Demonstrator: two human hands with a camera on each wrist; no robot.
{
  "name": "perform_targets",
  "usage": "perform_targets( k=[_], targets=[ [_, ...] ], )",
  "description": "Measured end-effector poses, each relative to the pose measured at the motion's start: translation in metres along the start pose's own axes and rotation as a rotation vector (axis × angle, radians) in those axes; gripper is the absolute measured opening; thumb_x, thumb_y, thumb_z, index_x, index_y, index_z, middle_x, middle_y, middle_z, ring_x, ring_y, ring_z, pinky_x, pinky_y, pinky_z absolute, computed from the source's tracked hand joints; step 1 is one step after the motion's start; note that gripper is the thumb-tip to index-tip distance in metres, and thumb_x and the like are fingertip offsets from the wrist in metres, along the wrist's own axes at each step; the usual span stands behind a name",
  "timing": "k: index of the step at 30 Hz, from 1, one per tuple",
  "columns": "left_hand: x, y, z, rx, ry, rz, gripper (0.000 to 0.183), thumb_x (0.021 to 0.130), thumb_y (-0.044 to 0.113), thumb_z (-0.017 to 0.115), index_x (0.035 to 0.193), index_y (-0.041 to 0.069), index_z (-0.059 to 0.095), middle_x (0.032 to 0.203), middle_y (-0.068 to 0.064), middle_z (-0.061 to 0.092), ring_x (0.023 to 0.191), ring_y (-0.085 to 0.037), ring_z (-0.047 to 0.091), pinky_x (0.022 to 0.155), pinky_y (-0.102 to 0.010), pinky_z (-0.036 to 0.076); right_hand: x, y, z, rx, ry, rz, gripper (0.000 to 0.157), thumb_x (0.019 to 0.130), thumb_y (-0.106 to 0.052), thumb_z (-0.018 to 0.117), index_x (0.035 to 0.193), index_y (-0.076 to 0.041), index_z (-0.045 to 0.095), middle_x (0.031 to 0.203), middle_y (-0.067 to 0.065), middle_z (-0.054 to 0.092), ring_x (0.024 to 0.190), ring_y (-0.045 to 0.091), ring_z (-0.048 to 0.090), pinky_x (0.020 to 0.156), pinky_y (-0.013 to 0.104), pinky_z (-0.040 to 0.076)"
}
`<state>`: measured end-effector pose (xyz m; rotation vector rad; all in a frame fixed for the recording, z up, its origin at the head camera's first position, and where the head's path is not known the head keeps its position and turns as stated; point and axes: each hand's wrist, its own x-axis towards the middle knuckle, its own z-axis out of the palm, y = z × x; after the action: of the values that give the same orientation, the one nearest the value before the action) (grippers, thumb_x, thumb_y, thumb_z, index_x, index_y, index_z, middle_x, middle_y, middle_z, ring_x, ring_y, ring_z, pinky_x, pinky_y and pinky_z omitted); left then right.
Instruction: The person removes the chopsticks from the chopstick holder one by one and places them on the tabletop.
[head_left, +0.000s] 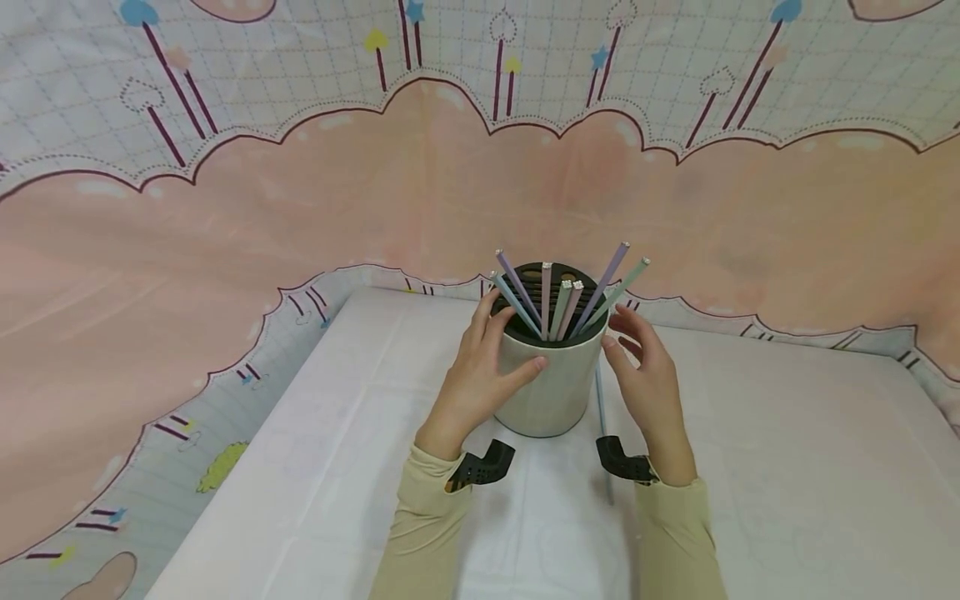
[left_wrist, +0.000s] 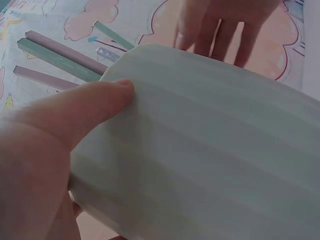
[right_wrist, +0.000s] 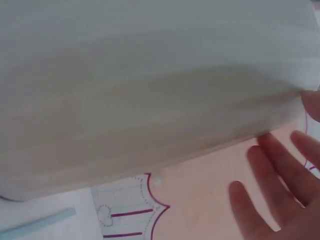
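A pale grey round pen holder (head_left: 543,383) stands upright on the table, with a black slotted top (head_left: 534,275). Several pastel sticks (head_left: 611,271) in purple, green, pink and blue lean out of it at different angles. My left hand (head_left: 480,367) grips the holder from the left, thumb (left_wrist: 107,97) pressed along its front wall and fingers round the far side of the rim. On the right side, my right hand (head_left: 648,379) has its fingers spread and loosely bent; thumb and a fingertip touch or nearly touch the wall. The holder hides part of the left fingers.
A light blue stick (head_left: 602,408) lies on the white tabletop (head_left: 337,467), right of the holder and partly behind the black wrist mount (head_left: 622,462). Another mount (head_left: 483,465) is on the left wrist. A patterned pink cloth (head_left: 337,208) hangs behind the table.
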<state>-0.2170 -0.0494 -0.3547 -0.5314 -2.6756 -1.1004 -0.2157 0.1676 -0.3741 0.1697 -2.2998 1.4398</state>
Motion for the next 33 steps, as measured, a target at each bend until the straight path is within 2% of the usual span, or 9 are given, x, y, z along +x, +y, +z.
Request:
perform_targets(
  k=[5,14,20,25,30,33],
  targets=[
    [0.0,0.0,0.0,0.002,0.007,0.008,0.078,0.078,0.059,0.054,0.138,0.015,0.031,0.146,0.018,-0.006,0.131,-0.021,0.017,0.085,-0.056,0.037,-0.002,-0.006,0.003,0.008,0.094,-0.104,0.041,0.089,-0.026,0.054,0.129,-0.019,0.047,0.126,0.0,0.049,0.117,0.016,0.042,0.096,0.036,0.033],
    [-0.004,0.001,-0.001,0.005,0.022,0.023,0.077,0.078,0.058,0.055,0.137,0.015,0.032,0.145,0.021,-0.007,0.131,-0.021,0.016,0.086,-0.054,0.036,-0.008,-0.02,0.015,-0.024,0.152,-0.262,0.039,0.085,-0.014,0.06,0.123,-0.012,0.053,0.119,0.003,0.054,0.116,0.018,0.042,0.094,0.046,0.032],
    [-0.006,0.002,-0.001,0.013,0.018,0.005,0.077,0.079,0.058,0.054,0.139,0.017,0.029,0.145,0.02,-0.007,0.131,-0.021,0.016,0.087,-0.054,0.036,-0.013,-0.03,0.025,-0.07,0.158,-0.355,0.034,0.085,-0.014,0.061,0.118,-0.006,0.056,0.112,0.007,0.058,0.108,0.021,0.05,0.091,0.042,0.037],
    [-0.006,0.003,0.0,0.016,0.024,0.007,0.076,0.078,0.058,0.054,0.139,0.018,0.03,0.145,0.02,-0.005,0.131,-0.02,0.016,0.087,-0.054,0.036,-0.015,-0.034,0.026,-0.123,0.147,-0.351,0.028,0.086,-0.015,0.06,0.111,-0.003,0.06,0.11,0.009,0.056,0.107,0.022,0.048,0.09,0.041,0.038],
    [-0.007,0.003,0.0,0.01,0.025,0.011,0.075,0.078,0.058,0.056,0.138,0.022,0.029,0.145,0.02,-0.004,0.131,-0.019,0.016,0.083,-0.056,0.038,-0.015,-0.035,0.023,-0.112,0.112,-0.318,0.024,0.086,-0.017,0.061,0.106,-0.005,0.062,0.107,0.007,0.056,0.107,0.021,0.048,0.088,0.043,0.038],
    [-0.007,0.003,0.001,0.009,0.025,0.013,0.075,0.078,0.058,0.056,0.138,0.021,0.029,0.146,0.019,-0.003,0.131,-0.019,0.016,0.083,-0.055,0.038,-0.016,-0.036,0.024,-0.098,0.125,-0.299,0.021,0.085,-0.017,0.061,0.102,-0.005,0.064,0.103,0.006,0.057,0.103,0.019,0.05,0.085,0.041,0.039]
  ],
)
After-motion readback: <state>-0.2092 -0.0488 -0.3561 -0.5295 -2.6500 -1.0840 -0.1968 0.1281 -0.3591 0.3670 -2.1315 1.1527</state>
